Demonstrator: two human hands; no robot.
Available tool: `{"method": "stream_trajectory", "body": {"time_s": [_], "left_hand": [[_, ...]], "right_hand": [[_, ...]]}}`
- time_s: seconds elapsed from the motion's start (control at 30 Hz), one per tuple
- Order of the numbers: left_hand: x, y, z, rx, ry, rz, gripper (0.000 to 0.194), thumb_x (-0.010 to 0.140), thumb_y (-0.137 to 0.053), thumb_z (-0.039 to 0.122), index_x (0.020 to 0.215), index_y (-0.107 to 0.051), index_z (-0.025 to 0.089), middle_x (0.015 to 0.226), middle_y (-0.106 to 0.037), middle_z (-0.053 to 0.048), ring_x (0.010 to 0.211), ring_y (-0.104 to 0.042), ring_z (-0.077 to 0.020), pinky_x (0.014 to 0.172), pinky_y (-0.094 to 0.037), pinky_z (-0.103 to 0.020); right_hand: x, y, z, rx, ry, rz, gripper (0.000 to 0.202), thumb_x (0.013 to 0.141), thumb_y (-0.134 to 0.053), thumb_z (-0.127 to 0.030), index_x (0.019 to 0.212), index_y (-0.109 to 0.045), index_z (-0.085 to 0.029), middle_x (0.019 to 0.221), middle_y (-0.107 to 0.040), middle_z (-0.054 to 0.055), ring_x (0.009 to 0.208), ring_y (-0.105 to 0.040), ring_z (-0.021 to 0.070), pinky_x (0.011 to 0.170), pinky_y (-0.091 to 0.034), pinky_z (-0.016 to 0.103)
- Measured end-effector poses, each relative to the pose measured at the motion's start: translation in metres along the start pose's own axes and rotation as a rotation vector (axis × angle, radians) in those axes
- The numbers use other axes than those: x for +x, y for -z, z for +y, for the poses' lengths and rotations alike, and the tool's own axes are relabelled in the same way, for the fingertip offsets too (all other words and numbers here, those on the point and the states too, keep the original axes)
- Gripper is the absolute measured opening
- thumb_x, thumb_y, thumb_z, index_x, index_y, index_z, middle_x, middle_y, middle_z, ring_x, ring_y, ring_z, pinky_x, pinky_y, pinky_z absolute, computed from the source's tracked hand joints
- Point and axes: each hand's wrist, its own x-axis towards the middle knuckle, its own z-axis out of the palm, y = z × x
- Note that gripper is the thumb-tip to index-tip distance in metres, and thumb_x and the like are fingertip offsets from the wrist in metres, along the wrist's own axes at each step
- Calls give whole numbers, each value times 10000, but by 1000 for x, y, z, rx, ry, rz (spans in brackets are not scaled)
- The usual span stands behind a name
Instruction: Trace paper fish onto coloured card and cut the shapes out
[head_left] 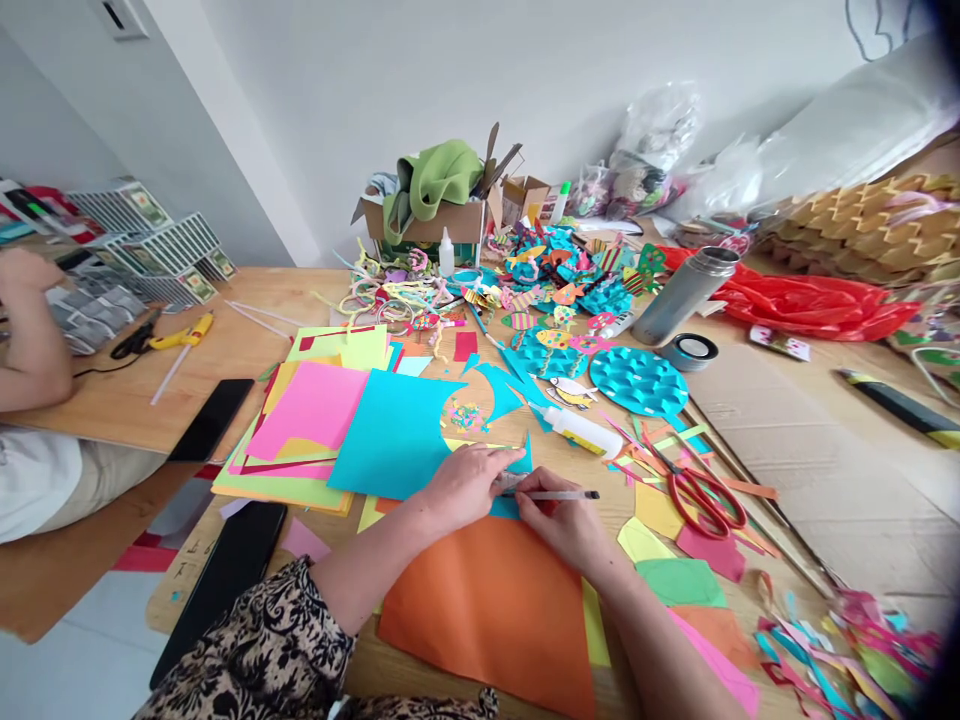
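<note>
My left hand (pixel 472 482) lies on blue paper with its fingers stretched out, pressing on a small greyish piece that is mostly hidden. Close beside it, my right hand (pixel 559 512) is closed around a slim pen (pixel 574 495); the pen's dark end points right and its tip is hidden near the left fingers. Under and in front of both hands spreads an orange sheet (pixel 487 610). To the left, a large blue sheet (pixel 394 430) with a curved cut edge overlaps a pink sheet (pixel 307 415) on a stack of coloured paper.
Red-handled scissors (pixel 705 500) and a white glue bottle (pixel 581 430) lie right of my hands among paper scraps. Behind stand a grey flask (pixel 686 295) and paper fish on blue discs (pixel 637 380). A phone (pixel 212 418) and another person's arm (pixel 34 335) are at left.
</note>
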Motion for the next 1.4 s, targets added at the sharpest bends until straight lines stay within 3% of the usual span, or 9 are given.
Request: {"method": "stream_trajectory", "body": {"time_s": [0.2, 0.7, 1.4], "left_hand": [[-2, 0, 4, -18, 77, 30, 501, 860, -561, 110, 1343, -503, 227, 1102, -699, -37, 1018, -621, -203, 909, -484, -339], [-5, -1, 4, -53, 137, 17, 567, 845, -542, 80, 1374, -459, 266, 1215, -651, -29, 1100, -582, -196, 965, -471, -342], [-6, -4, 5, -40, 117, 13, 584, 878, -527, 98, 1418, -390, 270, 1226, -643, -33, 1138, -560, -210, 973, -461, -368]], "right_hand": [[-1, 1, 0, 2, -3, 1, 107, 807, -522, -227, 712, -565, -201, 627, -607, 1, 535, -511, 126, 483, -389, 225], [-1, 3, 7, -33, 7, 17, 139, 839, -535, -236, 703, -549, -208, 613, -576, -5, 535, -503, 123, 498, -400, 228], [-1, 5, 3, -7, -34, 9, 152, 832, -529, -237, 686, -556, -208, 604, -560, -2, 537, -491, 127, 489, -390, 224]]}}
